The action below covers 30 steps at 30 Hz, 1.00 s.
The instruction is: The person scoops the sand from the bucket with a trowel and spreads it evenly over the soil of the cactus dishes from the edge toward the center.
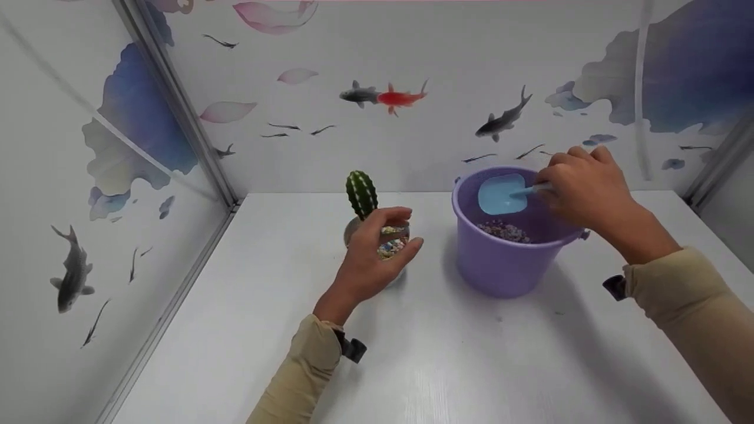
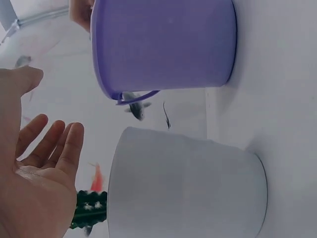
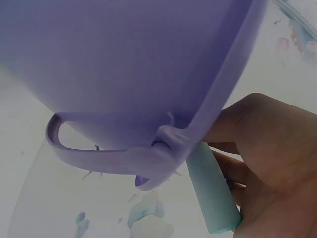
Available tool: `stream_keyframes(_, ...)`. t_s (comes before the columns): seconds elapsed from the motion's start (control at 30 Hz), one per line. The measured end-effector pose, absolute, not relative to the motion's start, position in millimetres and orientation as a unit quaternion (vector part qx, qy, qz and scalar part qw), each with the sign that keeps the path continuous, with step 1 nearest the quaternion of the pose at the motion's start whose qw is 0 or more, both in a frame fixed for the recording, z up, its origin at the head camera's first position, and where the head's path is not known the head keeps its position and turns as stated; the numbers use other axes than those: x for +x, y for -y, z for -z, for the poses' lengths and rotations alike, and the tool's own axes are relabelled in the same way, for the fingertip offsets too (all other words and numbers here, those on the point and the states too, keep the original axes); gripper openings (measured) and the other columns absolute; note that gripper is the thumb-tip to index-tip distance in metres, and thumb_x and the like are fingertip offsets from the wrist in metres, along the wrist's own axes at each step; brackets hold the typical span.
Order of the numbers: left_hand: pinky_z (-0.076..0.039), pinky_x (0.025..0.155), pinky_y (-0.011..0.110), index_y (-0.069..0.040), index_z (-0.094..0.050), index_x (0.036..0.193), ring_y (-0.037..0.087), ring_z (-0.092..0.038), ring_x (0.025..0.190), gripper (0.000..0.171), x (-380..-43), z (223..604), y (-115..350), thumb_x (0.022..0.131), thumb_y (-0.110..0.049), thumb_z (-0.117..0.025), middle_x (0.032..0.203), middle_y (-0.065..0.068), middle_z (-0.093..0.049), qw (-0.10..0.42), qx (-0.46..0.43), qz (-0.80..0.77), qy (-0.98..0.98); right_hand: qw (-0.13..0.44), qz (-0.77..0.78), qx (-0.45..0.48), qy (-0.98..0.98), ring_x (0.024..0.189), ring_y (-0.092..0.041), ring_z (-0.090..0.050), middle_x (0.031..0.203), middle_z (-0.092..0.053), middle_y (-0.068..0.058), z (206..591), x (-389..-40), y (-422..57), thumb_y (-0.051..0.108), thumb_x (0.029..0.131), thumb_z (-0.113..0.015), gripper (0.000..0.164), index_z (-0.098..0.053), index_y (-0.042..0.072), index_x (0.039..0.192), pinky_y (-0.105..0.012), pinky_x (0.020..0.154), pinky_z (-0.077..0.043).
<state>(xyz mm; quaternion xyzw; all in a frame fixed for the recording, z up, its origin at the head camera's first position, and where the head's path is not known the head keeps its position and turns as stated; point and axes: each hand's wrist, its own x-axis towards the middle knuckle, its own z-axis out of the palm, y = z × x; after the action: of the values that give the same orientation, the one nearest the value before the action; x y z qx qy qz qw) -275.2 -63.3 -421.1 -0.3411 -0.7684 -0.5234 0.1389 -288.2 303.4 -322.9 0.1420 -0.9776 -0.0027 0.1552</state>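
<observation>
A purple bucket (image 1: 506,271) stands on the white table, with small mixed-colour gravel (image 1: 505,231) at its bottom. Above the bucket's opening, my right hand (image 1: 583,185) grips the handle of a light blue toy shovel (image 1: 502,194); its blade looks bare. The handle end (image 3: 215,193) sticks out of the fist in the right wrist view. To the left of the bucket, a green cactus (image 1: 361,191) rises from a white pot (image 2: 188,183) holding colourful pebbles (image 1: 392,247). My left hand (image 1: 368,262) is beside and over the pot's rim, fingers spread and relaxed, holding nothing.
The white table (image 1: 447,359) meets a back wall (image 1: 294,159) with printed fish and petals. A side panel (image 1: 35,176) closes off the left. The bucket's purple carrying handle (image 3: 94,161) hangs down outside its wall.
</observation>
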Motion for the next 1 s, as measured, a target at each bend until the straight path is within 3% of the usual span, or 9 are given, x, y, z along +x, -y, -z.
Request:
stream_keyframes(0.1, -0.059, 0.108, 0.025, -0.017, -0.057, 0.15, 0.017, -0.065, 0.132, 0.052, -276.9, 420.8, 53.7, 0.104, -0.034, -0.075, 0.148, 0.001, -0.062, 0.135, -0.348, 0.509, 0.776, 0.15, 0.021, 0.149, 0.977, 0.104, -0.038, -0.057, 0.108, -0.075, -0.016, 330.2, -292.4, -303.1, 0.012, 0.094, -0.08, 0.019, -0.084, 0.008, 0.112, -0.058, 0.089, -0.04)
stream_keyframes(0.27, -0.059, 0.107, 0.023, -0.015, -0.057, 0.15, 0.017, -0.064, 0.133, 0.05, -278.0, 421.7, 36.2, 0.105, -0.031, -0.074, 0.147, 0.002, -0.062, 0.123, -0.357, 0.501, 0.779, 0.137, 0.036, 0.161, 0.977, 0.099, -0.037, -0.056, 0.1, -0.073, -0.015, 342.1, -301.0, -303.0, 0.009, 0.093, -0.077, 0.014, -0.085, 0.008, 0.104, -0.057, 0.089, -0.04)
stream_keyframes(0.37, -0.059, 0.106, 0.021, -0.015, -0.058, 0.15, 0.017, -0.064, 0.133, 0.05, -277.7, 423.0, 25.6, 0.105, -0.03, -0.074, 0.147, 0.001, -0.062, 0.118, -0.35, 0.496, 0.786, 0.142, 0.042, 0.169, 0.974, 0.093, -0.037, -0.055, 0.092, -0.07, -0.014, 346.8, -305.8, -304.2, 0.004, 0.091, -0.075, 0.009, -0.084, 0.008, 0.091, -0.056, 0.085, -0.039)
stream_keyframes(0.5, -0.059, 0.105, 0.021, -0.016, -0.058, 0.151, 0.018, -0.063, 0.133, 0.051, -278.9, 426.2, 13.2, 0.105, -0.029, -0.075, 0.147, 0.003, -0.062, 0.116, -0.339, 0.491, 0.794, 0.153, 0.057, 0.178, 0.97, 0.088, -0.036, -0.053, 0.085, -0.067, -0.013, 350.9, -311.4, -304.4, 0.0, 0.089, -0.074, 0.016, -0.077, 0.01, 0.076, -0.054, 0.081, -0.038)
stream_keyframes(0.83, -0.058, 0.107, 0.025, -0.024, -0.055, 0.154, 0.025, -0.06, 0.144, 0.058, -289.2, 436.1, -12.9, 0.102, -0.028, -0.079, 0.157, 0.003, -0.052, 0.086, -0.324, 0.517, 0.788, 0.111, 0.101, 0.175, 0.973, 0.089, -0.035, -0.051, 0.086, -0.068, -0.013, 358.8, -318.4, -294.3, 0.0, 0.092, -0.07, 0.02, -0.073, 0.011, 0.076, -0.053, 0.085, -0.037)
stream_keyframes(1.0, -0.058, 0.111, 0.033, -0.035, -0.053, 0.149, 0.025, -0.051, 0.154, 0.063, -292.8, 442.9, -22.9, 0.096, -0.031, -0.086, 0.161, -0.002, -0.051, 0.062, -0.302, 0.555, 0.772, 0.094, 0.105, 0.177, 0.974, 0.091, -0.036, -0.054, 0.087, -0.07, -0.013, 360.8, -319.4, -292.6, 0.002, 0.092, -0.071, 0.018, -0.074, 0.012, 0.077, -0.053, 0.085, -0.038)
